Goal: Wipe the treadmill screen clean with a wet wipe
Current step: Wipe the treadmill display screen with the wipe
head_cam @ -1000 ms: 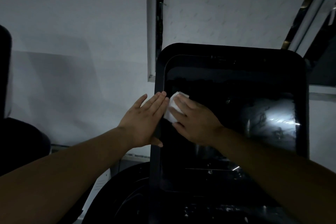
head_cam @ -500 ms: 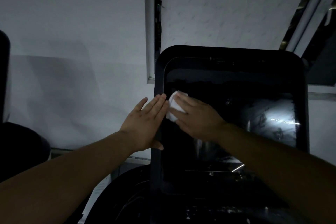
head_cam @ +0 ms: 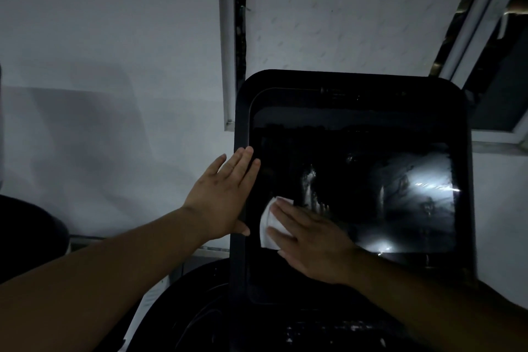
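A large black treadmill screen (head_cam: pixel 371 157) with rounded corners fills the middle and right of the head view; its glass carries reflections and wet streaks. My right hand (head_cam: pixel 311 237) lies flat on the lower left of the glass, pressing a folded white wet wipe (head_cam: pixel 268 223) under its fingers. My left hand (head_cam: pixel 223 197) rests flat against the screen's left frame, fingers straight and together, thumb tucked under the edge, holding nothing.
A white wall (head_cam: pixel 100 94) stands behind, with a white window frame (head_cam: pixel 225 37) above the screen and another window (head_cam: pixel 485 51) at the right. The dark treadmill console (head_cam: pixel 257 323) sits below the screen. A dark rounded object (head_cam: pixel 28 231) sits at the left edge.
My right hand has slid the wipe down the left part of the glass, leaving wet streaks above it. My left hand has stayed on the frame.
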Motion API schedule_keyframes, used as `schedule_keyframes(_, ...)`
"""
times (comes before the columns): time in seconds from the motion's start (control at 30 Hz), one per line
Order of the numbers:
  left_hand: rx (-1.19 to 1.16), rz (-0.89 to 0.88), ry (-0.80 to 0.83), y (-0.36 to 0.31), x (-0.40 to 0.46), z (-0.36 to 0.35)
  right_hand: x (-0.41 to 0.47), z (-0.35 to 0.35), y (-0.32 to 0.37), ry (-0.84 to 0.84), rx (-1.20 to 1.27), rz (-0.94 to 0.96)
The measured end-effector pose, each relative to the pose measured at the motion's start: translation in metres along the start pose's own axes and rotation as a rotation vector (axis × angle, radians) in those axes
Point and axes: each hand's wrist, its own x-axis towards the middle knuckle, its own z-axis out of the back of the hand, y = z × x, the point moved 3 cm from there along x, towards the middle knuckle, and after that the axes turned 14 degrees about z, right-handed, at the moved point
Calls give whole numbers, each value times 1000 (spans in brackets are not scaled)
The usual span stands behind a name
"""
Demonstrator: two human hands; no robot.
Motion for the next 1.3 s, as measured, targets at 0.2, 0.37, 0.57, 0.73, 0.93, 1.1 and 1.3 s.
schedule_keyframes(0.2, -8, 8, 10, -1, 0, 2, 39, 33, -54, -46, -92, 6)
schedule_keyframes(0.37, -25, 16, 6, 0, 0, 1, 70, 46, -95, 7, -120, -122)
schedule_keyframes(0.57, -6, 26, 17, -3, 0, 3, 53, 40, -61, 72, -97, -115)
schedule_keyframes(0.73, -1, 24, 19, -4, 0, 3, 7, 18, 3, 91, -53, -19)
schedule_keyframes(0.93, -3, 31, 19, -5, 0, 2, 23, 32, -45, 123, -128, 0)
schedule_keyframes(1.1, -19, 38, 22, -4, 1, 1, 47, 50, -115, 96, -125, -197)
schedule_keyframes(1.3, 7, 37, 26, -4, 1, 1, 5, 23, -45, 12, -47, -124)
